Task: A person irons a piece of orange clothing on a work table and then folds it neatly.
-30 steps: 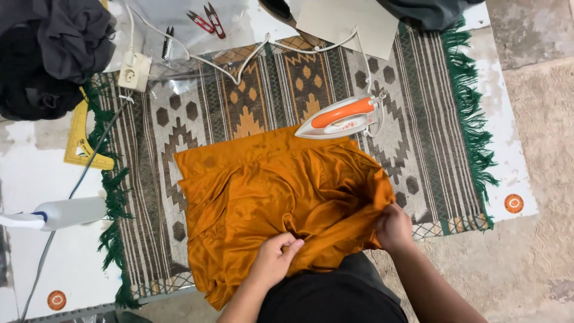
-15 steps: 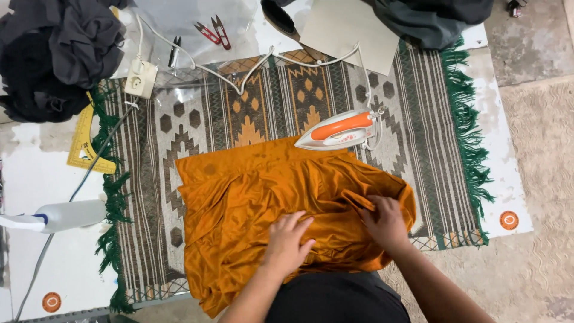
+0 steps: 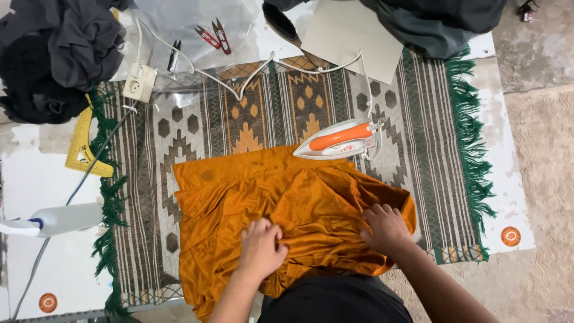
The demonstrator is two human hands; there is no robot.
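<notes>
A crumpled orange cloth [image 3: 257,197] lies on a patterned rug with green fringe [image 3: 418,149]. My left hand [image 3: 261,248] presses on the cloth's near middle, fingers curled into a fold. My right hand [image 3: 387,227] rests on the cloth's right part, fingers spread over the fabric. A white and orange iron [image 3: 338,140] stands on the rug just beyond the cloth's far right edge, its white cord [image 3: 239,78] running back to a socket strip [image 3: 139,82].
A dark heap of clothes [image 3: 45,54] sits at the far left, another dark cloth [image 3: 442,21] at the far right. Red snips [image 3: 212,34], a brush [image 3: 281,24], grey card [image 3: 353,36], a yellow set square [image 3: 84,149] and a white spray bottle [image 3: 60,218] lie around.
Both hands have moved from a pinched fold at the cloth's near edge to lie on top of it, and the cloth is spread wider to the right.
</notes>
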